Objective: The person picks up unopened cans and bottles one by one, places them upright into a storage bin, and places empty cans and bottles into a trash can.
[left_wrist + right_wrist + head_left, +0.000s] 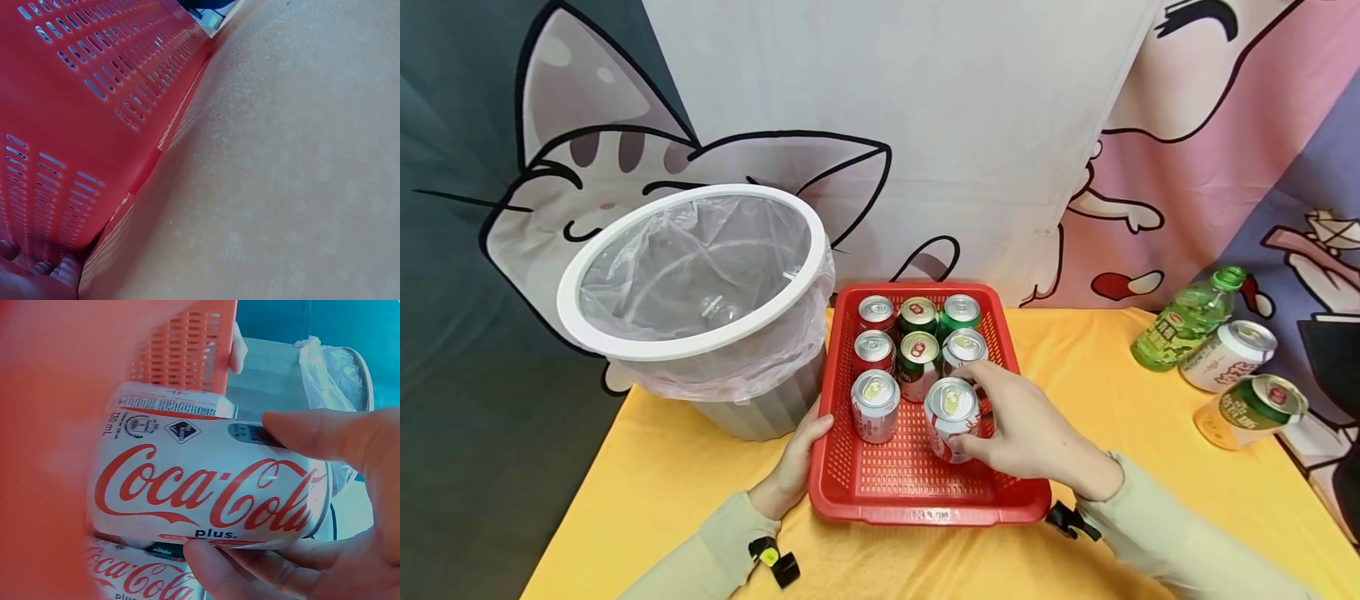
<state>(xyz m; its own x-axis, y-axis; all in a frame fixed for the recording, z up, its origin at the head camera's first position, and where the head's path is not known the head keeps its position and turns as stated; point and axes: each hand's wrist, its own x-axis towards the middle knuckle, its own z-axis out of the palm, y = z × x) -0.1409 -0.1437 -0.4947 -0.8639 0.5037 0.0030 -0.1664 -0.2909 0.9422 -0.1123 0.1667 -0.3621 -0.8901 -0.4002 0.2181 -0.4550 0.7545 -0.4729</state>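
Observation:
My right hand grips a white-and-red Coca-Cola Plus can between thumb and fingers. The can is upright in the near part of a red plastic basket, its lettering plain in the right wrist view. My left hand holds the basket's left side, thumb at the rim; in the left wrist view its fingers lie against the slotted wall. Several cans stand in rows beyond: a matching white can to the left, red cans behind it, and green ones in the middle.
Left of the basket stands a grey bin with a white rim and clear liner; a clear plastic bottle lies inside. On the yellow cloth at right are a green-capped bottle, a white can and a green-and-yellow can. A printed curtain hangs behind.

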